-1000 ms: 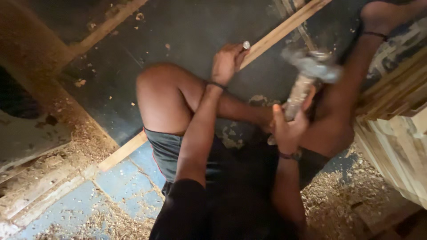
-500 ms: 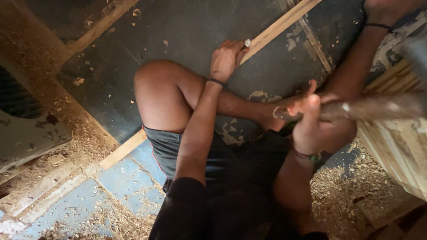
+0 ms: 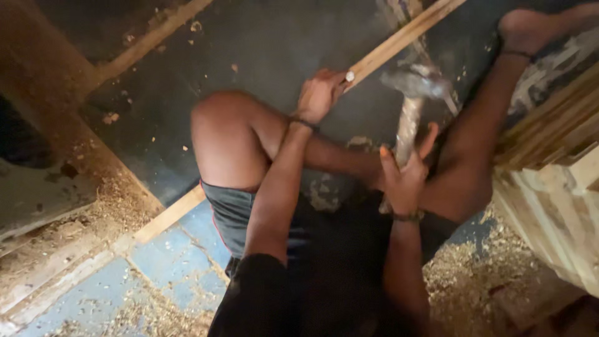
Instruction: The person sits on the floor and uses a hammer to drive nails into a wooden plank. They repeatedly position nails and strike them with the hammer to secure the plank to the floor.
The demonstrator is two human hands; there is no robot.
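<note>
over the wood strip [image 3: 399, 40], right hand [image 3: 405, 181] grips hammer [image 3: 412, 93].

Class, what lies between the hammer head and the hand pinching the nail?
In the head view, only the wooden strip and dark board separate hammer head and left hand.

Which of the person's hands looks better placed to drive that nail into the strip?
Probably the right hand: it grips the hammer raised near the nail, which the left hand pinches against the wooden strip.

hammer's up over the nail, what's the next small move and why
Probably a short, controlled tap straight down. The right hand holds the hammer with its head beside the nail, which the left hand pinches upright on the wooden strip, fingers close.
</note>
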